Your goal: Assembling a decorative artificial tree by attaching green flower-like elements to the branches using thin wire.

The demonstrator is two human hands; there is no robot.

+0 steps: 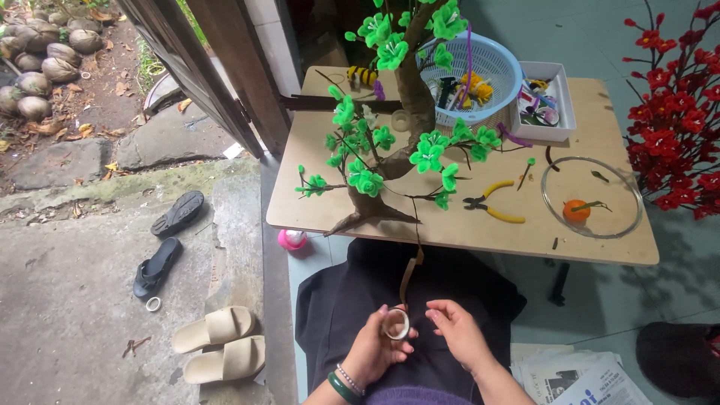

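Observation:
My left hand (375,346) holds a small roll of brown tape (396,325) over my lap. A strip of the tape (409,274) runs up from the roll to a thin wire branch of a handmade tree (397,161) with a brown trunk and green pipe-cleaner flowers, standing on the low wooden table (465,225). My right hand (457,334) sits just right of the roll, fingers bent toward it, holding nothing that I can see.
On the table lie yellow-handled pliers (491,206), a blue basket (480,71) of supplies, a white tray (544,101) and a glass dish (592,196) with an orange piece. A red flower tree (679,112) stands right. Sandals (217,345) and newspapers (577,375) lie on the floor.

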